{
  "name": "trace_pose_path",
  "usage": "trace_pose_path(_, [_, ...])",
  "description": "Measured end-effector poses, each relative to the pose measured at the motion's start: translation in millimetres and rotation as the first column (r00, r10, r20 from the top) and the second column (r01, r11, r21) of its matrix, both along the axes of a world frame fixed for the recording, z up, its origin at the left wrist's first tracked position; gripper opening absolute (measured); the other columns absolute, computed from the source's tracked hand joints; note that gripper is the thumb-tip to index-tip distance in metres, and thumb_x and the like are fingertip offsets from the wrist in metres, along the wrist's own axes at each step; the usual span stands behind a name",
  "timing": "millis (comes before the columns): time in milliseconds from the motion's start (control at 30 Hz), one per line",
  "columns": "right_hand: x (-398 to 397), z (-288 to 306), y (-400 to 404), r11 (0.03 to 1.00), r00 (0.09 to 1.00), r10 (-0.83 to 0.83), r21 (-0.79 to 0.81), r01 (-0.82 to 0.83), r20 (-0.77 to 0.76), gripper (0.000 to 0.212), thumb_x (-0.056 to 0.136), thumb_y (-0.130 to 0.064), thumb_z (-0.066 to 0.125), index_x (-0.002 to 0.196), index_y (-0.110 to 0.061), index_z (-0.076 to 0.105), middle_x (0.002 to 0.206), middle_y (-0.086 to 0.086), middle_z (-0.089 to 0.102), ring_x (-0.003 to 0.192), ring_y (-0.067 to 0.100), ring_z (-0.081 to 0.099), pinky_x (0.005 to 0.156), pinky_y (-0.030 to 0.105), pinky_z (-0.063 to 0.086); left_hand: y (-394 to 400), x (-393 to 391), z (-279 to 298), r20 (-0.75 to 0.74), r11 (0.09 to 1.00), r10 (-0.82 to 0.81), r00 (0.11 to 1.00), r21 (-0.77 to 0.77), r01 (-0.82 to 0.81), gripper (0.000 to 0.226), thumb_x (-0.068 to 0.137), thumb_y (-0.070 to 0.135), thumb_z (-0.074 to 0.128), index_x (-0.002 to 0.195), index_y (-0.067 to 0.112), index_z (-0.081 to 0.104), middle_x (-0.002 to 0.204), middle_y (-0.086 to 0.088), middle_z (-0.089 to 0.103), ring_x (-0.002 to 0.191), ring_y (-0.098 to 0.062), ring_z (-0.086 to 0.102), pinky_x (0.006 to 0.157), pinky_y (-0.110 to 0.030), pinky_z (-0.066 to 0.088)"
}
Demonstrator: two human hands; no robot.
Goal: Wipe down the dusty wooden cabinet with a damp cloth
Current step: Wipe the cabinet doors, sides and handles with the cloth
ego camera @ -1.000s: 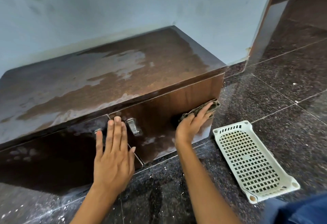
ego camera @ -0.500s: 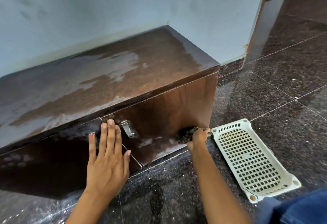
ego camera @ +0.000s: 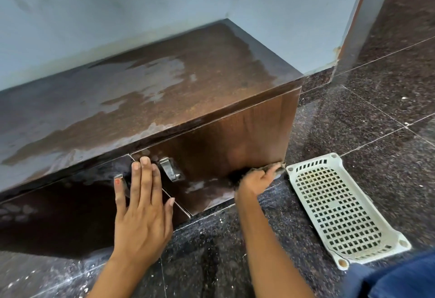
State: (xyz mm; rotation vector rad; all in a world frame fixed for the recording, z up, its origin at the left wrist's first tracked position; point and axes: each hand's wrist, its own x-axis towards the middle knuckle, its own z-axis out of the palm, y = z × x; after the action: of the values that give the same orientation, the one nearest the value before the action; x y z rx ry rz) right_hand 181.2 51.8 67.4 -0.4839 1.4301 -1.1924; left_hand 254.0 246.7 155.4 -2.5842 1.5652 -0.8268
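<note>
Cabinet, low and wooden, sits on the floor against a pale blue wall, its top streaked with wet and dusty patches. Right hand grips a dark cloth against the lower right corner of the cabinet front. Left hand rests flat, fingers straight, across the seam between two doors, just beside a metal handle. White perforated tray lies on the floor near the cloth.
</note>
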Motion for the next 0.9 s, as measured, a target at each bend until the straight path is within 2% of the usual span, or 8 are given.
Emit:
trace_pose_path(100, [-16.0,-25.5,-10.0,0.973,0.973,0.039,0.213,-0.089,0.227,0.067,0.094,0.007,0.021,0.151,-0.028,0.018,0.139,0.004,0.043,0.103,0.024,0.055,0.094,0.034,0.045,0.2,1.1,-1.1,0.001,1.0,0.0,1.0,-0.004,0.0,0.068,0.091,0.034,0.029,0.144,-0.008,0.021,0.156,-0.021,0.006,0.145,-0.034,0.008,0.115,-0.055,0.006])
trace_pose_path(167, [-24.4,-26.8,-14.2,0.953,0.96,0.042,0.276,-0.122,0.278,0.067,0.09,0.011,0.021,0.142,-0.03,0.034,0.113,0.002,0.053,0.078,0.017,0.053,0.075,0.03,0.048,0.2,0.5,-1.2,0.0,1.0,0.006,1.0,-0.003,-0.006,0.068,0.091,0.034,0.028,0.143,-0.008,0.022,0.156,-0.021,0.007,0.145,-0.034,0.008,0.115,-0.055,0.007])
trace_pose_path(267, [-16.5,1.0,-8.8,0.978,0.961,-0.039,0.206,-0.02,0.275,0.063,0.094,0.007,0.022,0.147,-0.028,0.03,0.135,0.005,0.047,0.11,0.024,0.053,0.097,0.029,0.045,-1.4,-0.7,-0.7,-0.007,1.0,0.011,1.0,-0.005,-0.011,0.068,0.091,0.035,0.028,0.144,-0.008,0.022,0.156,-0.021,0.007,0.145,-0.034,0.008,0.115,-0.055,0.007])
trace_pose_path(367, [10.3,52.1,13.3,0.988,0.991,-0.102,-0.104,0.111,0.09,0.063,0.093,0.005,0.027,0.149,-0.024,0.024,0.155,0.006,0.022,0.125,0.014,0.039,0.093,0.004,0.034,-2.2,-2.0,-1.3,-0.013,1.0,0.022,1.0,-0.014,-0.022,0.068,0.092,0.034,0.028,0.144,-0.008,0.02,0.156,-0.02,0.006,0.145,-0.033,0.008,0.116,-0.055,0.006])
trace_pose_path(500, [25.3,71.4,28.6,0.951,0.99,-0.118,-0.294,0.09,-0.078,0.064,0.091,0.004,0.03,0.147,-0.026,0.029,0.157,0.011,0.016,0.144,0.021,0.018,0.117,0.029,0.016,-1.4,-2.0,-2.1,-0.012,1.0,0.019,1.0,-0.014,-0.02,0.067,0.092,0.034,0.028,0.144,-0.007,0.021,0.156,-0.02,0.007,0.145,-0.033,0.007,0.116,-0.055,0.005])
trace_pose_path(600, [19.3,50.2,22.8,0.947,0.976,-0.162,-0.301,0.113,-0.144,0.063,0.09,0.009,0.03,0.147,-0.018,0.03,0.156,0.015,0.019,0.144,0.022,0.019,0.115,0.026,0.016,0.4,-1.1,-0.1,-0.015,1.0,0.01,1.0,-0.009,-0.01,0.066,0.092,0.034,0.027,0.144,-0.007,0.022,0.157,-0.019,0.008,0.145,-0.032,0.008,0.116,-0.054,0.004])
trace_pose_path(733, [4.4,-1.4,-1.7,0.993,0.989,-0.085,-0.092,0.074,-0.122,0.059,0.095,0.005,0.025,0.15,-0.017,0.024,0.156,0.013,0.019,0.142,0.026,0.023,0.113,0.023,0.016,1.2,-1.9,0.2,-0.023,1.0,0.01,1.0,-0.004,-0.01,0.066,0.092,0.034,0.027,0.144,-0.006,0.022,0.157,-0.019,0.007,0.145,-0.032,0.008,0.116,-0.053,0.003])
trace_pose_path(900, [-19.8,-49.9,-13.5,0.954,0.971,0.042,0.278,-0.108,0.234,0.068,0.089,0.009,0.027,0.149,-0.023,0.027,0.135,0.01,0.049,0.104,0.027,0.054,0.094,0.034,0.044,1.1,-3.8,4.0,-0.028,1.0,0.023,0.999,0.019,-0.022,0.066,0.092,0.034,0.028,0.144,-0.006,0.022,0.156,-0.019,0.009,0.145,-0.032,0.009,0.116,-0.054,0.004])
